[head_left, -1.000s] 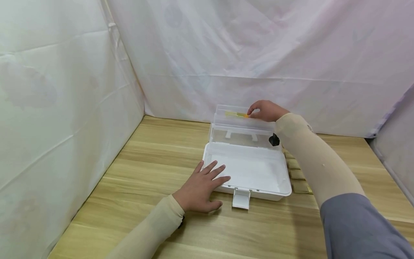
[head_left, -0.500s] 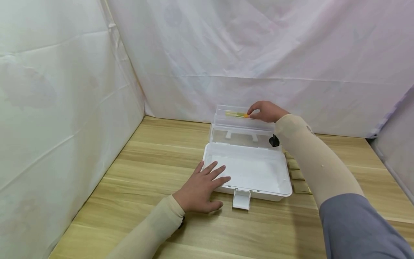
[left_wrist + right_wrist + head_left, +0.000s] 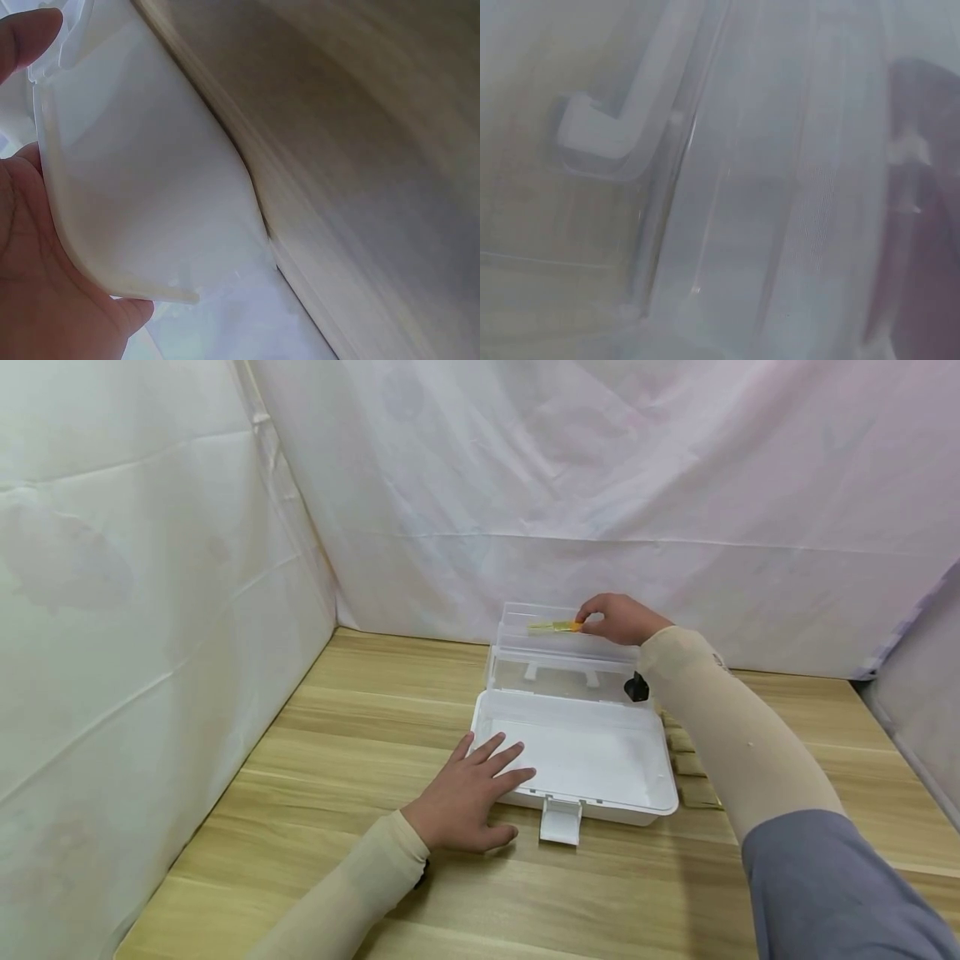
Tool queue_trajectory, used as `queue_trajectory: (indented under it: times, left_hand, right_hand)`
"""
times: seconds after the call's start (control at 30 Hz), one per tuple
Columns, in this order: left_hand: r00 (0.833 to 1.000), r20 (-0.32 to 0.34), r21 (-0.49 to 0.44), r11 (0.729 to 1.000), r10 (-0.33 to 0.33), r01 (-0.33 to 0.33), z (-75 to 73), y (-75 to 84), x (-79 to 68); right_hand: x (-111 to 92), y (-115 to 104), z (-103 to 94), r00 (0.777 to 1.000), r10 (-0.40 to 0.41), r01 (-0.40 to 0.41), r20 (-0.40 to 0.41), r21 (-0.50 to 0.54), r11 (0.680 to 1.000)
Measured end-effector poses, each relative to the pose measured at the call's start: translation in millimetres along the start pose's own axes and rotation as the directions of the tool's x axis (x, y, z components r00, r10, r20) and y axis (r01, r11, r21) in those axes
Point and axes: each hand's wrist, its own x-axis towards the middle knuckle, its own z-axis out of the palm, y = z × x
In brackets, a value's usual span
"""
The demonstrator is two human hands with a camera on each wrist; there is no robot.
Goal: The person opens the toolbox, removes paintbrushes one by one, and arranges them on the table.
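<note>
A white plastic box (image 3: 577, 764) stands opened on the wood-grain table, its clear lid (image 3: 562, 675) swung back. Spread fingers of my left hand (image 3: 465, 797) rest over the box's front left corner; in the left wrist view the palm lies against the rim (image 3: 67, 251). At the lid's far tray (image 3: 525, 639), my right hand (image 3: 618, 617) pinches the orange end of a slim yellow-and-orange item (image 3: 557, 627) between thumb and fingers. That item points left; its exact kind is too small to tell. The right wrist view is hazy, mostly clear plastic, with part of the hand at right.
Several flat tan pieces (image 3: 697, 792), one with a gold edge, lie right of the box, partly behind the right arm. A white latch (image 3: 560, 821) hangs down at the box's front. White cloth (image 3: 450, 485) walls the table at the back and sides.
The slim item has shifted slightly right and tilted a little in my right hand's pinch. My left hand and the box have stayed put.
</note>
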Motion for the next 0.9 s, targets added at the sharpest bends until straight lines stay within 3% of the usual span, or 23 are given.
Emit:
queue_trajectory:
  times: [0.33,0.9]
  left_hand:
    - [1.000,-0.002,-0.004,1.000,0.005,-0.005,1.0,-1.5,2.3]
    - [1.000,0.013,0.004,1.000,0.007,-0.008,2.9,-6.1,5.9]
  right_hand:
    - [-10.0,4.4,-5.8,0.994,-0.047,0.053,-0.102,0.057,0.997]
    - [-67.2,11.7,-15.8,0.977,-0.101,0.123,-0.189,0.108,0.987]
